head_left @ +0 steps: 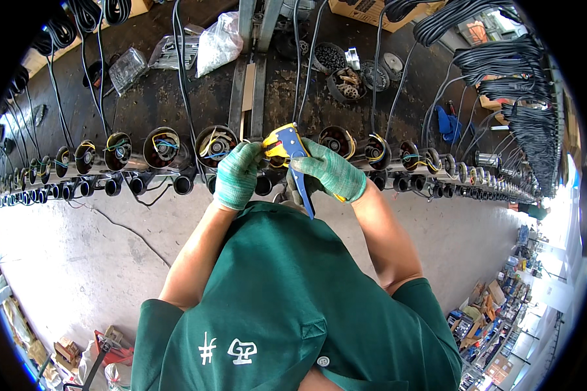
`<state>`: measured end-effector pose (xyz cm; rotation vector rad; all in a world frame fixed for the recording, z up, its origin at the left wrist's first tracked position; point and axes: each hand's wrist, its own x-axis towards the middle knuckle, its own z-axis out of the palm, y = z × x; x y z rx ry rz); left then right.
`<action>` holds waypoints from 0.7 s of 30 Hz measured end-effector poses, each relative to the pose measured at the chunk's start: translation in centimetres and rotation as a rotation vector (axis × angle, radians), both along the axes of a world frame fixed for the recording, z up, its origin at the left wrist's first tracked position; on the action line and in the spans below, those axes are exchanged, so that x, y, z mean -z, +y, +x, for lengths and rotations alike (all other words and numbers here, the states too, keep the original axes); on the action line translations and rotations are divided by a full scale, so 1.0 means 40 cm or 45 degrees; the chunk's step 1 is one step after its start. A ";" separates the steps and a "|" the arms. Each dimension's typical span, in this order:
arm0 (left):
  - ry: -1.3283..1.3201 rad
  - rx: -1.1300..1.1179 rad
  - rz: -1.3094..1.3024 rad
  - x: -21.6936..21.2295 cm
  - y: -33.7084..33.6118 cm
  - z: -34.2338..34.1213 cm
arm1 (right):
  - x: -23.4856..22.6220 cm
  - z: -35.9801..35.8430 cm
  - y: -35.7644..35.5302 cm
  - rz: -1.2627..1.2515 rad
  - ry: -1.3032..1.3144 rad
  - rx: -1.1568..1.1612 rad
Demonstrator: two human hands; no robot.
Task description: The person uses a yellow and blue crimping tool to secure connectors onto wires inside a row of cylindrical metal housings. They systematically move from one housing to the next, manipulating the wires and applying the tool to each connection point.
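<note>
My right hand (pixel 336 171), in a green knit glove, is wrapped round a wire stripper (pixel 294 144) with a yellow head and blue handles. The tool's jaws point left, above the near edge of the bench. My left hand (pixel 237 174), gloved alike, is closed in a pinch right at those jaws; what its fingertips hold is too small to make out. Just beyond the left hand stands an open round motor housing (pixel 216 144) with coloured wires inside. Another motor housing (pixel 336 142) is beyond my right hand. The one behind the stripper is mostly hidden.
Rows of similar motor housings (pixel 166 147) line the bench edge on both sides. Black cables (pixel 182 72) hang down to them from coiled bundles (pixel 502 65). Tins of small parts (pixel 329 57), a white plastic bag (pixel 220 44) and a blue cloth (pixel 449 124) lie on the dark bench.
</note>
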<state>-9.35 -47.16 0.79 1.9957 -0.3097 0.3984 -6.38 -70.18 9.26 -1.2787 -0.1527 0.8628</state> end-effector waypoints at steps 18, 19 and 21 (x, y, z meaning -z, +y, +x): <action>0.356 -0.178 -0.274 0.014 -0.030 0.008 | -0.038 0.060 -0.031 0.197 -0.113 0.571; 0.282 -0.162 -0.243 0.006 -0.037 0.012 | -0.029 0.050 -0.056 0.161 -0.116 0.572; 0.310 -0.064 -0.215 -0.029 -0.044 0.015 | -0.005 0.023 -0.087 0.118 -0.089 0.594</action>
